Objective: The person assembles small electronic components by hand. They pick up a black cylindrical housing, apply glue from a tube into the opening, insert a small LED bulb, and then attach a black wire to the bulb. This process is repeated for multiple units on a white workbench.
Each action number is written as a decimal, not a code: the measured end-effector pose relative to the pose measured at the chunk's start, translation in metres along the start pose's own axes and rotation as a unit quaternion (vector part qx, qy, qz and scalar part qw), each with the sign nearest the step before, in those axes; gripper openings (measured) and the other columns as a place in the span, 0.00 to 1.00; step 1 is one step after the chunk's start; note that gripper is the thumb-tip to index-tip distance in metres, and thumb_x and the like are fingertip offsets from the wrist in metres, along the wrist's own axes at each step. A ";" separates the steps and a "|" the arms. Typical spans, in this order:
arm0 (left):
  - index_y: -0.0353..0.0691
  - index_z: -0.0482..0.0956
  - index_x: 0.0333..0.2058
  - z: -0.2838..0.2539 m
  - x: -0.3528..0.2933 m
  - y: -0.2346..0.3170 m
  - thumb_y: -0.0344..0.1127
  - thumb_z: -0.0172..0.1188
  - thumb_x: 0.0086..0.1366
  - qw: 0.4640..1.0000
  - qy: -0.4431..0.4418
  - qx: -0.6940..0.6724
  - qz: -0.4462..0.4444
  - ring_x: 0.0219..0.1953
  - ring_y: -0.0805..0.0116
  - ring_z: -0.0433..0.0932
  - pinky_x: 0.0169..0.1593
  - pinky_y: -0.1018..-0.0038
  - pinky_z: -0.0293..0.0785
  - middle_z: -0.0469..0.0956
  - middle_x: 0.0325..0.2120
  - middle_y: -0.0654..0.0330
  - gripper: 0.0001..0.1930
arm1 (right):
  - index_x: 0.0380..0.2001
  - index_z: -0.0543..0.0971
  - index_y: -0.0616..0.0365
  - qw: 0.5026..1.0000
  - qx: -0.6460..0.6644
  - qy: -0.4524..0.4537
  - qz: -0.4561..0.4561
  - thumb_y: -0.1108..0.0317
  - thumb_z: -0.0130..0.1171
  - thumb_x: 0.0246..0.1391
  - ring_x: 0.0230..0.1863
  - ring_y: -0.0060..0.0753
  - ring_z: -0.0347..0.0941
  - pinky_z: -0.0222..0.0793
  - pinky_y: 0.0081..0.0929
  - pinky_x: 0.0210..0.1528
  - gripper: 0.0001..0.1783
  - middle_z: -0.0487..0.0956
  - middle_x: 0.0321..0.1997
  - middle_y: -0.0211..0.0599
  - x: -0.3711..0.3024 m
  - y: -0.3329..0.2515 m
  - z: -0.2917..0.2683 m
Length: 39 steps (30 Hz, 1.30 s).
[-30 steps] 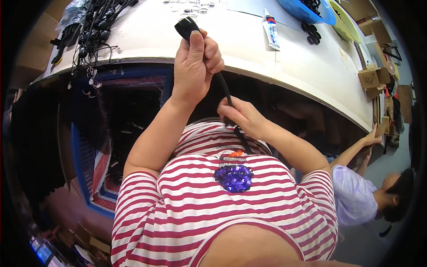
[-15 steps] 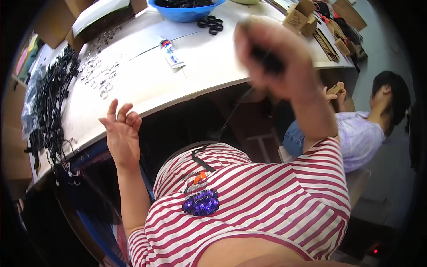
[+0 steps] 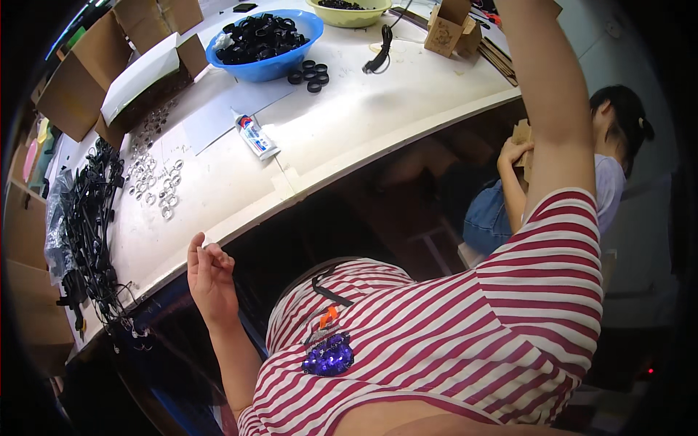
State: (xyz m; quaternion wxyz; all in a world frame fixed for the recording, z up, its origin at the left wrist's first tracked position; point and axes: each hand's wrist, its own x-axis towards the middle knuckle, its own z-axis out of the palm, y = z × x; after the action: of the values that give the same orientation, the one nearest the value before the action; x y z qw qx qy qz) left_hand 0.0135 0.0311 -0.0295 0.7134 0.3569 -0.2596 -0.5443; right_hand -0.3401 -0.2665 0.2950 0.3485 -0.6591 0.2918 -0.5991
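My left hand (image 3: 212, 280) is raised just off the table's near edge, index finger up and the others loosely bent; I see nothing held in it. Nearest to it on the tabletop lie several small clear round pieces (image 3: 167, 198). My right forearm (image 3: 556, 109) reaches far forward past the top edge of the view, so that hand is out of sight. A black bundled cable (image 3: 378, 59) lies on the table left of this arm. Farther left is a white, blue and red tube (image 3: 256, 136).
A blue bowl (image 3: 316, 33) holds many black rings, with several loose black rings (image 3: 313, 75) beside it. A pale yellow bowl (image 3: 349, 16) stands behind. Black cables (image 3: 91, 218) are heaped at left near an open cardboard box (image 3: 80, 94). A person (image 3: 611, 163) sits at right holding cardboard.
My right hand, which gripped a black object with a trailing cord, has moved forward out of view. My left hand's fingers have bent inward. The bundled cable now shows on the table.
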 end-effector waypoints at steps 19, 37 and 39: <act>0.35 0.66 0.46 -0.034 -0.008 0.003 0.31 0.50 0.63 0.981 0.118 0.155 -0.002 0.29 0.80 0.68 0.33 0.84 0.65 0.71 0.29 0.63 0.14 | 0.36 0.75 0.57 0.745 -0.648 -0.030 -0.158 0.68 0.45 0.54 0.41 0.46 0.70 0.64 0.42 0.44 0.11 0.75 0.39 0.46 -0.174 0.285 -0.024; 0.33 0.73 0.41 -0.270 0.086 0.236 0.40 0.57 0.56 0.546 0.423 0.694 0.203 0.32 0.65 0.75 0.39 0.72 0.70 0.77 0.30 0.55 0.18 | 0.30 0.78 0.60 0.904 -0.089 -0.381 -0.173 0.74 0.55 0.47 0.41 0.38 0.70 0.67 0.28 0.43 0.06 0.76 0.34 0.38 -0.241 0.213 0.324; 0.32 0.74 0.41 -0.268 0.094 0.237 0.51 0.58 0.54 0.493 0.418 0.754 0.117 0.34 0.61 0.77 0.41 0.70 0.71 0.78 0.31 0.51 0.26 | 0.29 0.79 0.58 0.906 -0.095 -0.391 -0.130 0.73 0.55 0.46 0.39 0.40 0.70 0.66 0.29 0.43 0.06 0.77 0.34 0.37 -0.238 0.224 0.321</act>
State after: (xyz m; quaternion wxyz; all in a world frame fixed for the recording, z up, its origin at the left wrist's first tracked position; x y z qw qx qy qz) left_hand 0.3825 0.0379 -0.0066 0.2546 0.9110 -0.2824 0.1599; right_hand -0.0405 -0.1716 -0.0382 0.2895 -0.9026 0.0990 -0.3029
